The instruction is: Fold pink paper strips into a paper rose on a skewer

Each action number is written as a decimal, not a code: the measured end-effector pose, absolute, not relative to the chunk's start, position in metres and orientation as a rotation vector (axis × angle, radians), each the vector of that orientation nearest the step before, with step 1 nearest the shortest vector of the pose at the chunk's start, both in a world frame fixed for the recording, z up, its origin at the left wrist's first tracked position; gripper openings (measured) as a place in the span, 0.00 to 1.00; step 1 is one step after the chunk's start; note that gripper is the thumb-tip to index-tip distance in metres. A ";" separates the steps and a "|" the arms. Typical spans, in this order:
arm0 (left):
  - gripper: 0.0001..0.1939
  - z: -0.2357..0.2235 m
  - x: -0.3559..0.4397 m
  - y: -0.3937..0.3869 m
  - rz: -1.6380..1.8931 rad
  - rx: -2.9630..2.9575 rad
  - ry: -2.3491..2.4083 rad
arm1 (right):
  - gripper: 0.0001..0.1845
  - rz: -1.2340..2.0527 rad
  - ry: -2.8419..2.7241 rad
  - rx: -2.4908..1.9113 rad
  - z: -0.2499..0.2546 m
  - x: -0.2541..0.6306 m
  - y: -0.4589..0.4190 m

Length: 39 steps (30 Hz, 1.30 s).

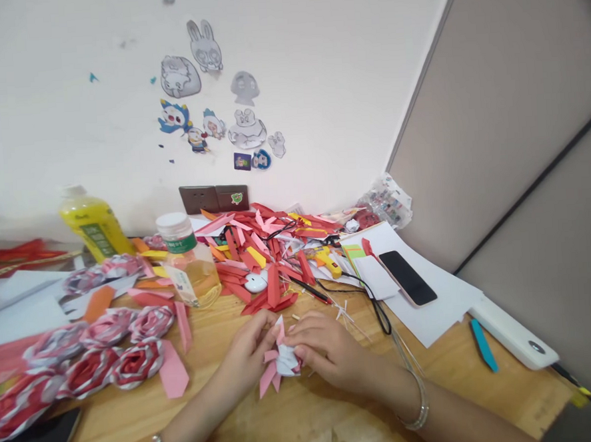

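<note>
Between my two hands, above the wooden table, is a small folded paper flower (pixel 286 360) in white and pink, with pink strip ends sticking out at its lower left. My left hand (pixel 256 349) pinches its left side near a raised pointed tip. On the right side, the fingers of my right hand (pixel 323 346) press against the white folds. Part of the paper is hidden behind my fingers. Left of my hands lie finished-looking paper roses, some red and white (pixel 137 364), some pink and white (pixel 151 322). A flat pink strip (pixel 173 370) rests beside them.
Behind my hands spreads a pile of red, pink and yellow paper strips (pixel 274 285), with a yellow glue gun (pixel 328 262) in it. A jar (pixel 191 267) and a yellow bottle (pixel 95 223) stand left. Right are a phone (pixel 408 277) and a white bar-shaped device (pixel 512 333).
</note>
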State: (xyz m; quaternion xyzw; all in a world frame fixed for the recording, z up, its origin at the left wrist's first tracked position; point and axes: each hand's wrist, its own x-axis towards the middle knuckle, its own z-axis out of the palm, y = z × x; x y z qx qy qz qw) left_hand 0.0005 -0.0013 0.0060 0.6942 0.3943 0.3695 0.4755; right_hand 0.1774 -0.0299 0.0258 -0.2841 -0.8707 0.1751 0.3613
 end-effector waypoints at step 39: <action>0.16 0.016 0.004 -0.011 1.030 1.757 1.057 | 0.13 0.425 -2.075 -0.780 0.024 0.176 -0.031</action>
